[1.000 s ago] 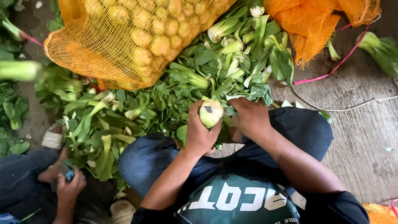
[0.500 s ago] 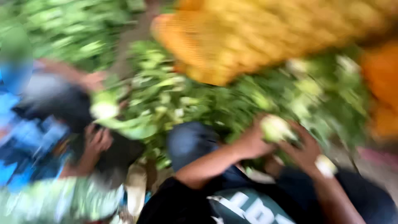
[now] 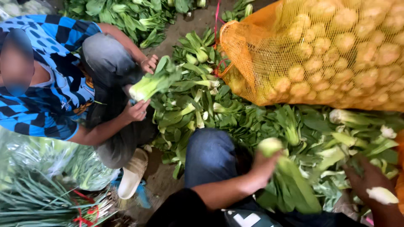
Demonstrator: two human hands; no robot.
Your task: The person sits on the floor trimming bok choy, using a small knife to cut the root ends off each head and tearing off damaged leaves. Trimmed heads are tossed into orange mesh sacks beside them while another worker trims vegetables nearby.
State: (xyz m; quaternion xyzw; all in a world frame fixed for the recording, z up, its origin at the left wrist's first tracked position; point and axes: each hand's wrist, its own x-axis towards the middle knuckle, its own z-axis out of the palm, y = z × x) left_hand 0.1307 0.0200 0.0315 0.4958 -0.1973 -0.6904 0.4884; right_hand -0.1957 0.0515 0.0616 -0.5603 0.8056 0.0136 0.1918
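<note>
While the left hand (image 3: 263, 166) clenches a bok choy (image 3: 288, 178), the right hand's (image 3: 370, 178) grip lies released on the greens (image 3: 320, 126).

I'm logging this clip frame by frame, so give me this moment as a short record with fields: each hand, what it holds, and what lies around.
left hand: grips a bok choy head, pale base up
right hand: low over the greens, a pale stalk piece at its fingers; grip unclear
greens pile: loose bok choy on the ground
orange net sack: full of trimmed pale heads
co-worker's hand: under another bok choy
</note>
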